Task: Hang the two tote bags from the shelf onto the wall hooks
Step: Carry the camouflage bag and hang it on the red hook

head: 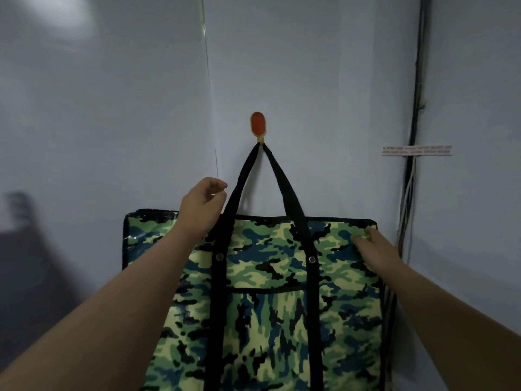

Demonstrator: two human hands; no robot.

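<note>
- The camouflage tote bag (270,320) hung flat against the pale wall (324,80); its black handle (284,190) looped over the wall hook (258,127), and both straps rose from the bag's top edge to meet in a narrow peak at the hook's lower prong; only one handle loop could be made out at the hook.
- The hook had a red oval plate with a small tan prong beneath it; it sat on the wall just right of an inside corner; only this one hook and one bag were in view.
- The left hand (201,204) was raised beside the handle's left strap, above the bag's top edge; its fingers were curled loosely inward with nothing visibly pinched between them; whether the fingertips touched the strap could not be told.
- The right hand (372,246) rested at the bag's upper right corner; its fingers lay on the printed front near the black trim, while the thumb was hidden, so whether it pinched the edge or merely pressed it could not be told.
- A bundle of cables (414,136) ran down the wall to the right of the bag; a strip of printed tape (416,150) crossed them.
</note>
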